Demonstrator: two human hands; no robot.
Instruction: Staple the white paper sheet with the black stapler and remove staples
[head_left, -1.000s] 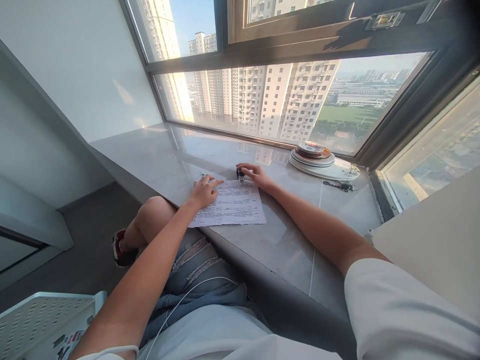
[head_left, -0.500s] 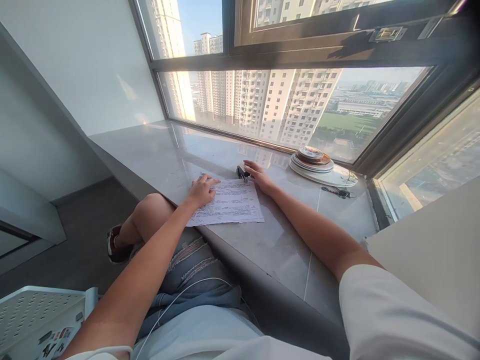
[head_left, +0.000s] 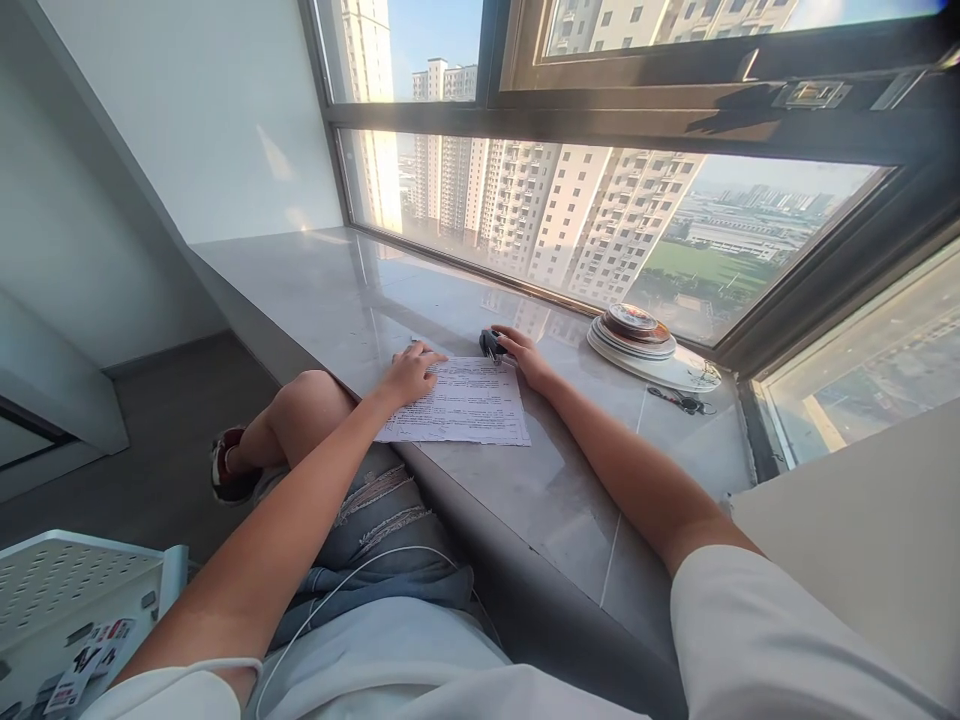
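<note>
A printed sheet of paper (head_left: pixel 480 410) lies on the grey windowsill, its near edge by the sill's front. My left hand (head_left: pixel 412 374) rests on the paper's upper left part with its fingers stretched out, pressing it flat. At the far edge of the paper sits a small black tool with metal parts, which looks like a hole punch (head_left: pixel 492 345). My right hand (head_left: pixel 525 357) is wrapped round the right side of this tool, and its fingers partly hide it. The paper's far edge meets the metal part; whether it goes inside is too small to tell.
A stack of plates (head_left: pixel 637 340) stands by the window at the right, with dark keys or a cord (head_left: pixel 681 401) beside it. A white perforated cart (head_left: pixel 82 570) holding small packets stands at the lower left. A white cable (head_left: pixel 360 562) crosses my lap.
The view has shifted slightly. The black tool is tilted a little differently in my right hand, showing more of its dark top. My left hand stays on the paper.
</note>
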